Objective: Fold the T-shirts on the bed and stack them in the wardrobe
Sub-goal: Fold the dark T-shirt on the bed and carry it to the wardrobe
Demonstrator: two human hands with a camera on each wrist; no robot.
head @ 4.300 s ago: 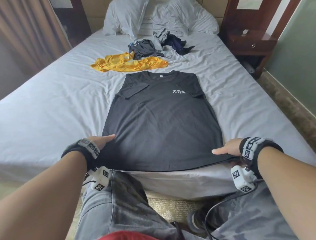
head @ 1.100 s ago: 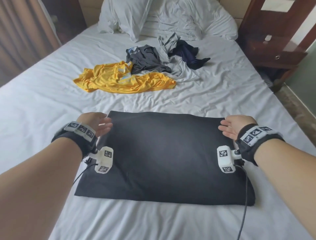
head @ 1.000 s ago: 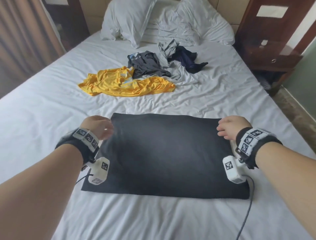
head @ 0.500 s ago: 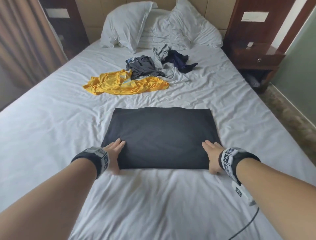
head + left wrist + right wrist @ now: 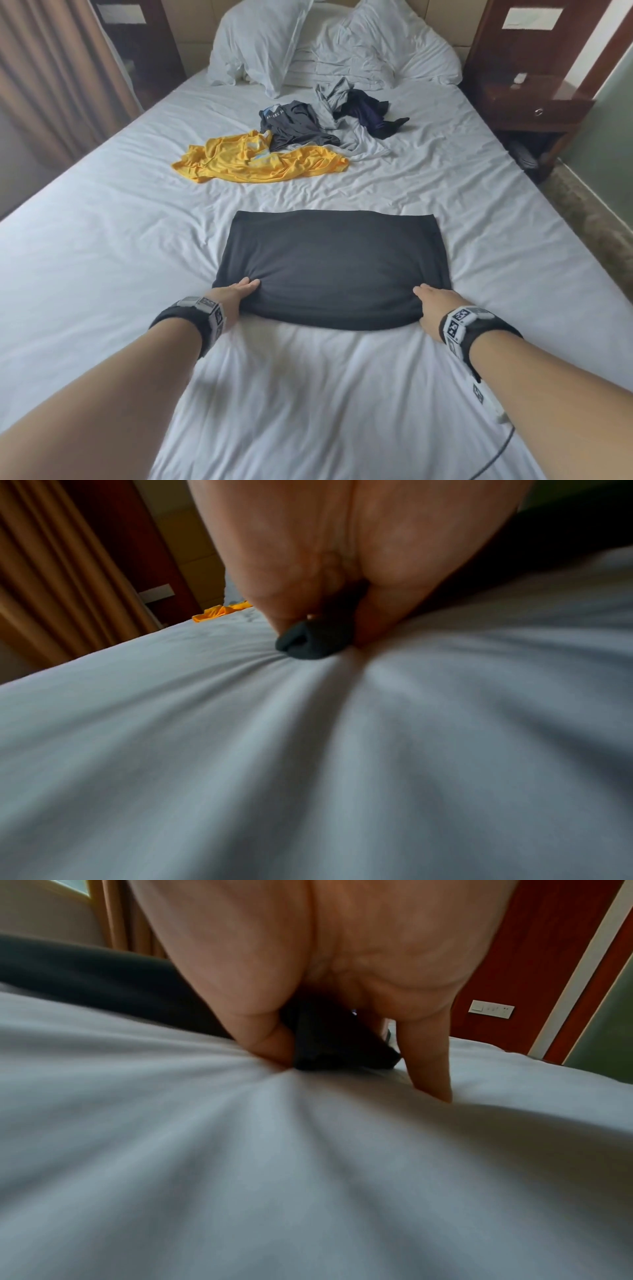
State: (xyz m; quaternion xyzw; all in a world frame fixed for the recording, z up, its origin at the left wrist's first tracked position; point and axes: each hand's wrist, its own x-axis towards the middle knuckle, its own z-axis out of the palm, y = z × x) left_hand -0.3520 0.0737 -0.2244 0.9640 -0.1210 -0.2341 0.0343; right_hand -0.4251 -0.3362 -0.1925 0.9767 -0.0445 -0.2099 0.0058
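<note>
The bed (image 5: 102,274) carries the folded black T-shirt (image 5: 332,267) at its middle, long axis running across from side to side. Beyond it lie a yellow shirt (image 5: 253,161) and darker clothes (image 5: 301,123). The left hand (image 5: 233,296) and right hand (image 5: 433,308) each have their grip pinching a near corner.

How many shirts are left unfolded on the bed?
4 that I can tell, all heaped near the pillows: yellow, dark grey, light grey, navy. More may be hidden in the heap.
</note>
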